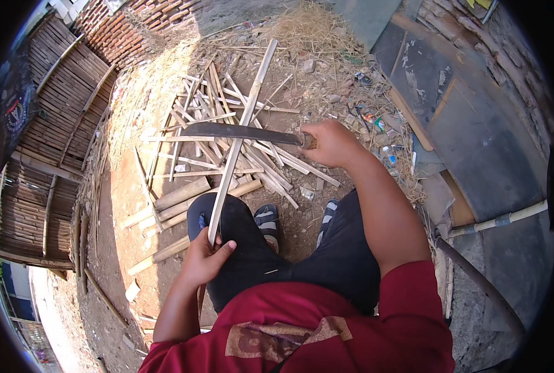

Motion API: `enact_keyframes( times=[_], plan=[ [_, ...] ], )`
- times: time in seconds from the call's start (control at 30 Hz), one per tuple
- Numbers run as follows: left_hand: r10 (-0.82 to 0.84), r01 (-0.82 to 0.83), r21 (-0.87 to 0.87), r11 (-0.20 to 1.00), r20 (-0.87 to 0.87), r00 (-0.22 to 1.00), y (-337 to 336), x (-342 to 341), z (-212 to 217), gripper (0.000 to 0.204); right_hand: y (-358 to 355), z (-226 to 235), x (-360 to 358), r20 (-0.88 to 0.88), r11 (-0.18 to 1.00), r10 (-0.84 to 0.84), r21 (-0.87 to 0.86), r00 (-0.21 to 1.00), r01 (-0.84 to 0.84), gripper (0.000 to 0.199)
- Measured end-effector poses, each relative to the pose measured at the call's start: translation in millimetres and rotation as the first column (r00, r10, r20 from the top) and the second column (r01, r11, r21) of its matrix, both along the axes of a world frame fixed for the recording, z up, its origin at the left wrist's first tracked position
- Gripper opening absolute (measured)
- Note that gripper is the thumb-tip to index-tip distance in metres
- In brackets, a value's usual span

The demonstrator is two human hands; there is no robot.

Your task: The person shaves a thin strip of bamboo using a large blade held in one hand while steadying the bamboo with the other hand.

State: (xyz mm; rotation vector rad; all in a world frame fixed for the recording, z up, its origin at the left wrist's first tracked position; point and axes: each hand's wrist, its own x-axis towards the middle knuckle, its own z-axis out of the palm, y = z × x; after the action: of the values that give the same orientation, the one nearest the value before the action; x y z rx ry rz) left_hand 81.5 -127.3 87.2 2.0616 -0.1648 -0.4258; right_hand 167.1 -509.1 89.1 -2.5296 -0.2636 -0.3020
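Note:
My left hand (205,258) is closed round the lower end of a long, pale bamboo strip (242,130), which slants up and away past my left knee. In my right hand (331,143) is the handle of a machete (239,131). Its broad dark blade points left and crosses the strip around the middle; whether it touches the strip I cannot tell. Beyond and beneath lies a loose heap of split bamboo strips (277,168) on the ground. Several thicker bamboo poles (182,194) lie just left of my left knee.
Woven bamboo panels (65,87) stand at the left. A brick wall (124,31) rises at the far left. Large dark sheets (470,130) lean along the right, with a pole (501,217) near them. Dry straw (308,31) and litter (376,121) are strewn over the dirt.

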Motion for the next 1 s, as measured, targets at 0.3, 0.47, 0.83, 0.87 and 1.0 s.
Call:
enact_keyframes(
  times=[0.3,0.47,0.83,0.87,1.0],
  plan=[
    [-0.085,0.083,0.034,0.996,0.039,0.996,8.1,1.2,-5.3,0.037,-28.5,-20.9,23.7,-0.042,0.956,-0.213,0.199,0.976,0.217,0.048],
    [-0.071,0.062,0.094,0.994,0.102,0.992,0.5,3.3,-5.2,0.037,19.7,-2.6,-0.4,-0.033,0.988,0.139,-0.062,0.990,-0.141,0.040],
    [-0.148,-0.011,0.438,0.899,0.328,0.933,-0.6,9.1,9.4,0.033,-9.2,4.2,3.4,0.123,0.989,-0.122,-0.063,0.985,0.130,0.023],
    [-0.177,0.009,0.464,0.886,0.320,0.931,-1.1,11.7,7.6,0.031,6.1,0.1,-1.1,0.135,0.993,-0.003,-0.115,0.991,0.019,0.023],
    [-0.222,-0.019,0.473,0.881,0.448,0.866,-5.6,8.7,9.7,0.031,31.9,18.4,-10.1,0.023,0.959,0.122,-0.262,0.992,-0.112,0.029]
  ],
)
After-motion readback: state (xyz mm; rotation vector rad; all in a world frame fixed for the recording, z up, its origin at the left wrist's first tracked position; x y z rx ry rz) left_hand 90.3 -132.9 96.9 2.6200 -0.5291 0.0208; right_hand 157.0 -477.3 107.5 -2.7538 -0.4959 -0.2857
